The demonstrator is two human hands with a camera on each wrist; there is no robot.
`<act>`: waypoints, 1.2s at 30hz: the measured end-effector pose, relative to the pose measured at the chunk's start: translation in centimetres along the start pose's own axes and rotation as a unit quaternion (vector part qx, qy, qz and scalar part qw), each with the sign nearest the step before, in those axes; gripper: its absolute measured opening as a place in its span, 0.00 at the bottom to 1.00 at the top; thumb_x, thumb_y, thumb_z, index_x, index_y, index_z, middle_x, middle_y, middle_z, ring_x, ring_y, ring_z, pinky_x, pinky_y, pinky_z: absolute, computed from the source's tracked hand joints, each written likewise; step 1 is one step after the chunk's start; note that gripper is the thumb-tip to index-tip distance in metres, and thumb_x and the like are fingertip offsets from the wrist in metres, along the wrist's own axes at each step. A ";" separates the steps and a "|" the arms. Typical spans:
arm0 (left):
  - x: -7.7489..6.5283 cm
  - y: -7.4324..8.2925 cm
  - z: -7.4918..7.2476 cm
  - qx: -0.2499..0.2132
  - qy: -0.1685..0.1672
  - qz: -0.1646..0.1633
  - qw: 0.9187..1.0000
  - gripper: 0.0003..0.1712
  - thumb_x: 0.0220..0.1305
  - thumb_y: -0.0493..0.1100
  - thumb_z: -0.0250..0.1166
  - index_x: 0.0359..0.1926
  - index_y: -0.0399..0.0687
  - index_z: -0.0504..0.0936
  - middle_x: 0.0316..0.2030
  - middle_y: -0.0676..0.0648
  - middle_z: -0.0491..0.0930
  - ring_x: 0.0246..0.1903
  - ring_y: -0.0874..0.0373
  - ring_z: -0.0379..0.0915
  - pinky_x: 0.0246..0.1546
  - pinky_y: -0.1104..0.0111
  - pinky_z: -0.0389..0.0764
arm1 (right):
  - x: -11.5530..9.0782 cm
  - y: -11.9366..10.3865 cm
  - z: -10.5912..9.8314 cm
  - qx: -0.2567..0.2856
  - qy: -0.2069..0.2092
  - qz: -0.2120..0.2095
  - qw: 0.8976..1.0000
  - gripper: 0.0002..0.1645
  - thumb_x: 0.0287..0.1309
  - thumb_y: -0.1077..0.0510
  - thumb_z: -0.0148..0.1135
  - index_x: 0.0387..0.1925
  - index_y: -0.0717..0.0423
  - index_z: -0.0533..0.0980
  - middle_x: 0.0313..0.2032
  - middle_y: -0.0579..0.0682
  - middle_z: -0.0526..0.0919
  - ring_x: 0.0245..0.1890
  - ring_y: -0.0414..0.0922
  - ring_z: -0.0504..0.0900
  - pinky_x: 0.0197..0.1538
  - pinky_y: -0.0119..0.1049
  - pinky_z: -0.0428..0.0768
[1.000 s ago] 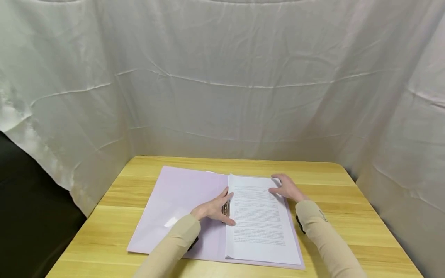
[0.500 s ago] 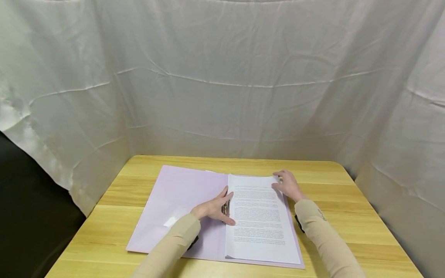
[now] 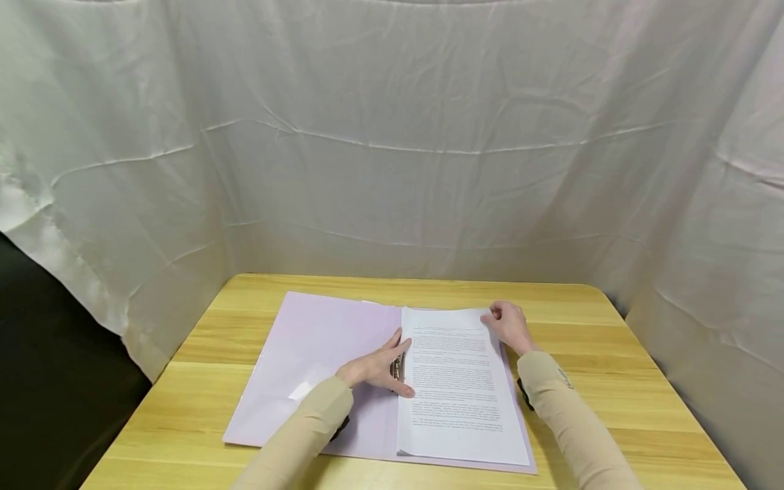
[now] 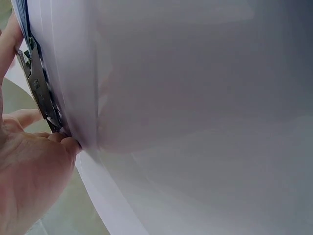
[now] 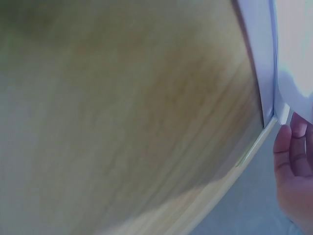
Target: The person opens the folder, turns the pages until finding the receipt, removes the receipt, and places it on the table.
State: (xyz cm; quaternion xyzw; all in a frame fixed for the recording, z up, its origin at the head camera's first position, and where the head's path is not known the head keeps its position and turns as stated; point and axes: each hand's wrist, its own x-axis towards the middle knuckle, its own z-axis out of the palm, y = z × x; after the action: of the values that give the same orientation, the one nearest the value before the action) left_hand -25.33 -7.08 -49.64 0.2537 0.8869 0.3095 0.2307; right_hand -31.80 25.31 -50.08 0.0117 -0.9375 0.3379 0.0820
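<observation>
A lilac folder lies spread on the table, with a stack of printed paper on its right side. My left hand rests over the metal clip by the spine, its thumb and forefinger spread onto the paper's left margin. In the left wrist view, fingertips touch the folder right beside the clip. At the far right corner of the stack, my right hand pinches the top sheet. The right wrist view has that sheet's corner bent up, with curled fingers at it.
The wooden table extends past the folder on both sides. Grey curtains hang behind and beside it. Something black stands at the far left.
My right hand has slid slightly right along the far corner, and its fingers have closed from spread to a pinch on the sheet. My left hand has stayed put.
</observation>
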 end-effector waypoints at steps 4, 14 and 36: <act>-0.1 -0.1 0.0 -0.002 -0.001 0.001 1.000 0.65 0.53 0.53 0.78 0.80 0.44 0.47 0.81 0.40 0.30 0.81 0.42 0.33 0.79 0.47 0.51 | -0.1 0.1 0.0 0.009 0.001 0.019 1.000 0.14 0.67 0.55 0.61 0.29 0.62 0.75 0.21 0.49 0.68 0.24 0.45 0.67 0.28 0.33 0.63; 0.0 -0.3 -0.1 -0.016 0.005 0.015 1.000 0.66 0.53 0.52 0.78 0.80 0.42 0.44 0.81 0.38 0.27 0.81 0.41 0.32 0.79 0.46 0.51 | -0.7 -0.2 -0.5 0.116 -0.092 0.054 0.988 0.31 0.73 0.48 0.54 0.63 0.70 0.72 0.51 0.70 0.84 0.40 0.50 0.86 0.40 0.33 0.82; -1.4 -0.7 -2.1 -0.027 0.059 0.020 0.998 0.70 0.54 0.53 0.76 0.78 0.31 0.37 0.79 0.29 0.31 0.80 0.36 0.30 0.78 0.40 0.42 | -3.1 -1.7 -2.6 0.357 -0.293 0.057 0.885 0.47 0.75 0.34 0.43 0.81 0.38 0.33 0.68 0.71 0.66 0.49 0.48 0.84 0.49 0.45 0.85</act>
State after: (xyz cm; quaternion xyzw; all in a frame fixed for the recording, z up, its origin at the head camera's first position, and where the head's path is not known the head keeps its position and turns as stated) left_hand -25.67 -9.26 -48.26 0.2464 0.8849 0.3526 0.1785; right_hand -28.24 25.55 -47.58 0.0852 -0.7336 0.6353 -0.2260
